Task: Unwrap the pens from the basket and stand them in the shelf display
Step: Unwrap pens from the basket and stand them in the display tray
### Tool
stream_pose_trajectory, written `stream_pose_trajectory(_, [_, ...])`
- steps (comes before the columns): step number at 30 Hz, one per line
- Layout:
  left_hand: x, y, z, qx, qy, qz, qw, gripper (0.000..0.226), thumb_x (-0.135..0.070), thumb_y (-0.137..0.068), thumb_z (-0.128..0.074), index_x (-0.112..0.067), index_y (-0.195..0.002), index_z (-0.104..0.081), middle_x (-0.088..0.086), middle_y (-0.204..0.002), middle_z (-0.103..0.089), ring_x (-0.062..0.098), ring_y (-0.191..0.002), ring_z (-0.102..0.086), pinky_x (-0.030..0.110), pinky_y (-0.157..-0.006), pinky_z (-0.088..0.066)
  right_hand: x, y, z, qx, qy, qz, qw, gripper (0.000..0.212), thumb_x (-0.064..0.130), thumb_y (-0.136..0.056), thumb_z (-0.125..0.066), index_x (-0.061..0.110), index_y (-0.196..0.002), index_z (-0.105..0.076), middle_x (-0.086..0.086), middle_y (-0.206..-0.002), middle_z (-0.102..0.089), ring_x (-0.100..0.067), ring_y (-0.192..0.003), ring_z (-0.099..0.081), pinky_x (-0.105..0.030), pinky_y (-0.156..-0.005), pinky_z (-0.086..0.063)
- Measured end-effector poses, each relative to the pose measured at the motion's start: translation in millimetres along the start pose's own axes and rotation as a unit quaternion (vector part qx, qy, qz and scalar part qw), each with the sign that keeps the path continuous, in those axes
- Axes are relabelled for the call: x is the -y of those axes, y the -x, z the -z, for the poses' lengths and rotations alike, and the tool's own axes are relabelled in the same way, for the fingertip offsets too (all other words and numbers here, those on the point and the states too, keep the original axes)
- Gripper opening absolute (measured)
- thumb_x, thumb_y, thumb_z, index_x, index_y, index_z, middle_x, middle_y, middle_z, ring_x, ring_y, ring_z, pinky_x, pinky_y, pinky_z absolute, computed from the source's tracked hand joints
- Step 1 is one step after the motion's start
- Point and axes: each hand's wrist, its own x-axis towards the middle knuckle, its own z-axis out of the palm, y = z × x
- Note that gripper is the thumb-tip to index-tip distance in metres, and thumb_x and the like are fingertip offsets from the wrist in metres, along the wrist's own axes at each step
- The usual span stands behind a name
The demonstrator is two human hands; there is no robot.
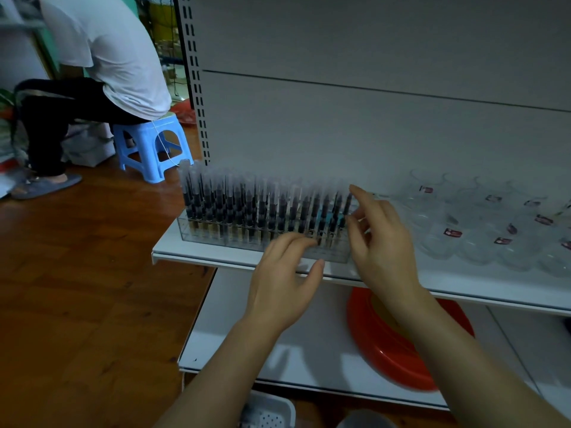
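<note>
A clear display rack (216,237) stands on the white shelf (197,253), filled with several upright black pens (247,202) with frosted caps. My left hand (285,273) rests at the rack's front right corner, fingers apart and touching its clear wall. My right hand (381,239) hovers at the rack's right end, fingers spread, index finger raised near the last pens. I see nothing held in either hand. A white perforated basket (268,412) peeks in at the bottom edge, below my left forearm.
Several clear plastic cups (494,223) with small labels lie on the shelf to the right. A red round basin (398,344) sits on the lower shelf. A person sits on a blue stool (151,146) at the left, on the wooden floor.
</note>
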Motion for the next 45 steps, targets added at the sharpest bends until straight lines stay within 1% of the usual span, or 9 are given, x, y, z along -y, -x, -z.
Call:
stream_pose_trajectory(5, [5, 26, 7, -0.034, 0.043, 0.075, 0.996, 0.014, -0.039, -0.093, -0.059, -0.026, -0.094, -0.062, -0.014, -0.083, -0.059, 0.007, -0.081, -0.059, 0.022, -0.066, -0.047, 21, 41, -8, 0.005, -0.024, 0.017, 1.000, 0.034, 0.014, -0.096, -0.058, 0.010, -0.129, -0.061, -0.001, -0.093, -0.060, -0.008, -0.077, -0.051, -0.011, -0.072, -0.040])
stream_pose_trajectory(10, [44, 69, 12, -0.022, 0.047, 0.161, 0.986, 0.015, -0.045, -0.092, -0.056, -0.030, -0.091, -0.060, -0.010, -0.075, -0.061, 0.009, -0.072, -0.060, 0.033, -0.064, -0.050, 30, 98, -42, 0.065, -0.070, 0.011, 0.995, 0.029, 0.015, -0.096, -0.058, 0.010, -0.124, -0.064, 0.001, -0.094, -0.060, -0.006, -0.078, -0.054, -0.009, -0.073, -0.039])
stream_pose_trajectory(17, [114, 141, 11, 0.093, -0.024, 0.269, 0.958, 0.032, -0.046, -0.092, -0.062, -0.029, -0.120, -0.059, -0.015, -0.107, -0.062, 0.001, -0.100, -0.057, 0.024, -0.086, -0.050, 21, 183, -107, 0.199, -0.079, -0.079, 0.974, 0.033, 0.020, -0.095, -0.064, 0.019, -0.128, -0.061, 0.007, -0.104, -0.061, 0.002, -0.085, -0.053, -0.015, -0.075, -0.048])
stream_pose_trajectory(25, [186, 211, -5, 0.247, -0.115, 0.309, 0.911, 0.033, -0.042, -0.092, -0.062, -0.025, -0.121, -0.060, -0.010, -0.114, -0.061, 0.009, -0.105, -0.057, 0.029, -0.088, -0.052, 13, 272, -166, 0.345, -0.028, -0.175, 0.922, 0.037, 0.029, -0.099, -0.059, 0.024, -0.135, -0.055, 0.007, -0.124, -0.061, -0.010, -0.111, -0.058, -0.028, -0.092, -0.051])
stream_pose_trajectory(27, [201, 227, -13, 0.297, -0.153, 0.316, 0.888, 0.029, -0.041, -0.091, -0.062, -0.024, -0.115, -0.059, -0.005, -0.116, -0.059, 0.015, -0.104, -0.057, 0.033, -0.087, -0.053, 10, 293, -179, 0.364, -0.020, -0.170, 0.915, 0.033, 0.028, -0.099, -0.058, 0.020, -0.131, -0.058, 0.005, -0.120, -0.062, -0.013, -0.107, -0.060, -0.028, -0.088, -0.050])
stream_pose_trajectory(32, [232, 263, -30, 0.456, -0.225, 0.351, 0.786, 0.053, -0.049, -0.094, -0.054, -0.019, -0.136, -0.047, 0.009, -0.147, -0.040, 0.030, -0.126, -0.046, 0.043, -0.107, -0.042, 5, 337, -211, 0.432, 0.029, -0.181, 0.883, 0.019, 0.023, -0.092, -0.065, 0.018, -0.110, -0.069, 0.000, -0.097, -0.070, -0.019, -0.086, -0.066, -0.034, -0.070, -0.053])
stream_pose_trajectory(37, [243, 285, -43, 0.494, -0.221, 0.362, 0.759, 0.050, -0.046, -0.095, -0.053, -0.015, -0.134, -0.046, 0.013, -0.145, -0.039, 0.034, -0.127, -0.045, 0.045, -0.097, -0.049, -3, 372, -229, 0.511, 0.049, -0.191, 0.837, 0.021, 0.021, -0.097, -0.056, 0.019, -0.114, -0.068, -0.002, -0.105, -0.069, -0.022, -0.098, -0.063, -0.034, -0.075, -0.050])
stream_pose_trajectory(41, [245, 295, -49, 0.503, -0.228, 0.370, 0.747, 0.053, -0.036, -0.098, -0.052, -0.012, -0.143, -0.039, 0.014, -0.148, -0.035, 0.035, -0.125, -0.046, 0.046, -0.099, -0.047, -3, 381, -236, 0.560, 0.110, -0.162, 0.805, 0.034, 0.010, -0.060, -0.088, 0.020, -0.090, -0.077, -0.002, -0.079, -0.068, -0.020, -0.066, -0.066, -0.025, -0.047, -0.038])
stream_pose_trajectory(45, [244, 300, -54, 0.473, -0.244, 0.373, 0.760, 0.042, -0.024, -0.098, -0.050, -0.012, -0.138, -0.046, 0.012, -0.147, -0.039, 0.030, -0.119, -0.052, 0.038, -0.094, -0.047, -7, 396, -245, 0.596, 0.138, -0.153, 0.776, 0.032, -0.001, -0.080, -0.063, 0.010, -0.108, -0.071, -0.010, -0.101, -0.064, -0.027, -0.090, -0.065, -0.032, -0.064, -0.046])
